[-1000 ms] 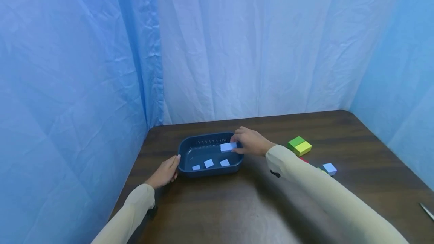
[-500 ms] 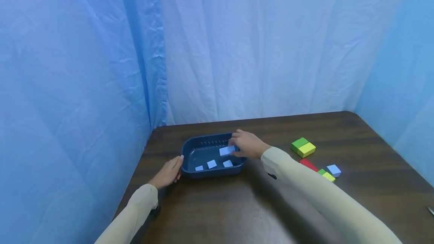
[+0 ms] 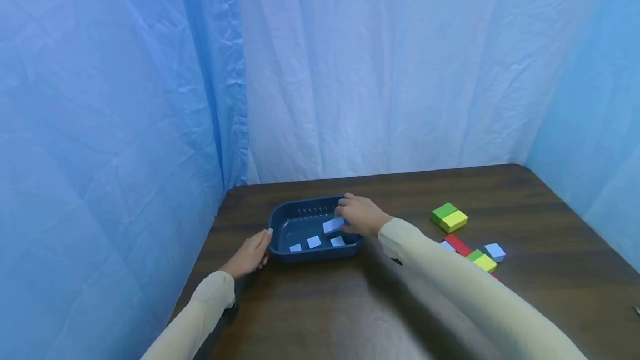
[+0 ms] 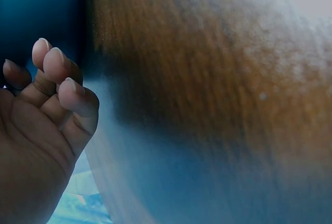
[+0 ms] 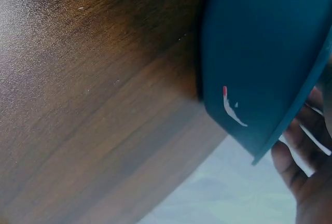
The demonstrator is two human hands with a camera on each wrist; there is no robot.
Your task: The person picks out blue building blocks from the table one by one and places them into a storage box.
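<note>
Head view: the right hand [image 3: 362,216] pinches a pale-blue rectangular block [image 3: 331,226], right end hidden by fingers, just inside a dark-blue oblong plastic tray [image 3: 300,231] near its right edge, long axis towards the left edge, which the left hand [image 3: 248,255] grips.

Behind the dark brown, wood-grained tabletop [image 3: 310,304] hangs a pale, creased back curtain [image 3: 390,71]. A bluer left curtain [image 3: 110,126] runs along the tabletop's left side and a light-blue right curtain [image 3: 595,126] along its right, making 3 cloth sides around it. A soft sheen [image 3: 382,321] lies on the tabletop's near part.
</note>
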